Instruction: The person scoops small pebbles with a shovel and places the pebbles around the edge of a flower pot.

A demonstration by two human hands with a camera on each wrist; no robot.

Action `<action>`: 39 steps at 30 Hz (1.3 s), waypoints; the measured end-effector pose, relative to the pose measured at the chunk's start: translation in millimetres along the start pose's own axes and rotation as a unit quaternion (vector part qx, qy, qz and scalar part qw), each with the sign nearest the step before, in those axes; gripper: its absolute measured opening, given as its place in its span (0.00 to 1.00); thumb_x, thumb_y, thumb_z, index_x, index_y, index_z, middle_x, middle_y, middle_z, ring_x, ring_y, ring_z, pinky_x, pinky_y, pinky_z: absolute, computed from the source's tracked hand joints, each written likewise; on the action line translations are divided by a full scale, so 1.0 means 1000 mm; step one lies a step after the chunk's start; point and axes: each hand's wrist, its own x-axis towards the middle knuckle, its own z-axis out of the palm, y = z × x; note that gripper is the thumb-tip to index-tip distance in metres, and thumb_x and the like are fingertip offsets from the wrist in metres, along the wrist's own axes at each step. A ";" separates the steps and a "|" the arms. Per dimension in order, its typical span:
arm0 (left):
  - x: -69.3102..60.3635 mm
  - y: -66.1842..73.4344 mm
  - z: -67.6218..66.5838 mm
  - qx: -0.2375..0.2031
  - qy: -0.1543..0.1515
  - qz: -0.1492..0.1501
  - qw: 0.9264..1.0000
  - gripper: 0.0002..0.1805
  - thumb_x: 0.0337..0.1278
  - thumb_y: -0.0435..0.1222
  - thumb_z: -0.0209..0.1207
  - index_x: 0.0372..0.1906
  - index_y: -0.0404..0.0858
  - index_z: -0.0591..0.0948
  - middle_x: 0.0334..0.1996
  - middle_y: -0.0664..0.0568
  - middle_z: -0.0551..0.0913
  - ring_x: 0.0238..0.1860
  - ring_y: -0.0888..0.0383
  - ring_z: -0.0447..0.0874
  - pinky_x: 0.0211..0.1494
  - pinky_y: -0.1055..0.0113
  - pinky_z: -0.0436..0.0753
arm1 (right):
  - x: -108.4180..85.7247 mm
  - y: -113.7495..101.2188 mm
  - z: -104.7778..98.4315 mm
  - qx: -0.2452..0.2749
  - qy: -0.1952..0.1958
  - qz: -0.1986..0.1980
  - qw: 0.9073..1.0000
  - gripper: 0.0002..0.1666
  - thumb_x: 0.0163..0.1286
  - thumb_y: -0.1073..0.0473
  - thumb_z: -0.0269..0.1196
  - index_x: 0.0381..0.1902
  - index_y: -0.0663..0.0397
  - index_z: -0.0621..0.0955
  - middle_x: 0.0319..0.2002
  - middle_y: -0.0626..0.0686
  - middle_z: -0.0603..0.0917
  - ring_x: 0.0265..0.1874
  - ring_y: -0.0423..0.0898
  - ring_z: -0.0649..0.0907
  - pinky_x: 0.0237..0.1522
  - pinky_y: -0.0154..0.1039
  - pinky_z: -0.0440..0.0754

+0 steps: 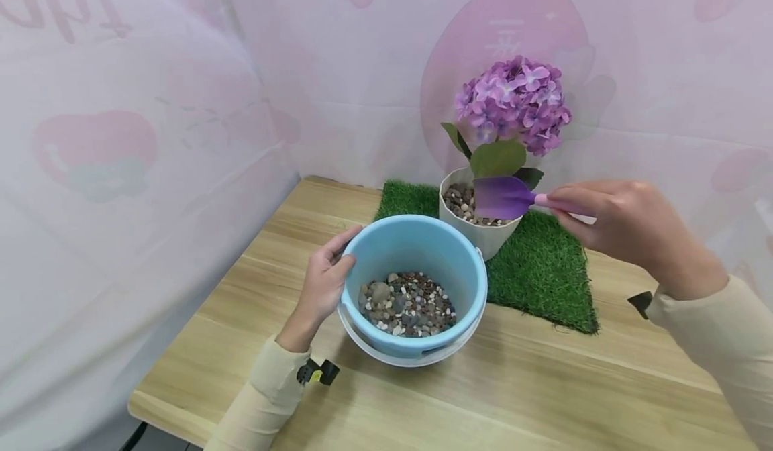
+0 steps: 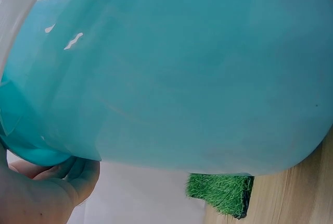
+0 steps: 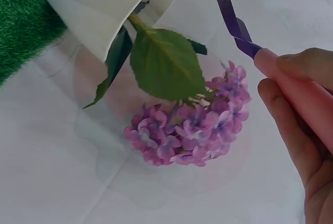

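My left hand [image 1: 323, 278] grips the rim of a light blue bucket [image 1: 417, 233] at its left side, thumb over the edge. Pebbles [image 1: 410, 307] of mixed colours and sizes lie in the bottom of the bucket. In my right hand [image 1: 634, 226] is a small trowel with a purple blade [image 1: 504, 197] and a pink handle [image 3: 304, 96]. The blade is over the near right part of a white flowerpot [image 1: 483, 236], and no stones show on it. Small stones [image 1: 460, 203] fill the pot around a purple hydrangea [image 1: 516, 102] with green leaves.
The pot stands on a piece of artificial grass [image 1: 543, 276] on the wooden table [image 1: 543, 384]. The bucket's white handle [image 2: 15, 15] hangs down along its outside. Printed white cloth [image 1: 350, 129] hangs behind and to the left of the table.
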 end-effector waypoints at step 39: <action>-0.001 0.001 0.001 -0.005 0.001 0.001 1.000 0.27 0.74 0.25 0.48 0.75 0.28 0.71 0.71 0.33 0.77 0.70 0.37 0.79 0.64 0.53 0.86 | 0.043 -0.064 0.069 0.149 -0.117 -0.056 0.980 0.08 0.58 0.68 0.76 0.31 0.52 0.87 0.26 0.45 0.87 0.20 0.37 0.81 0.22 0.32 0.83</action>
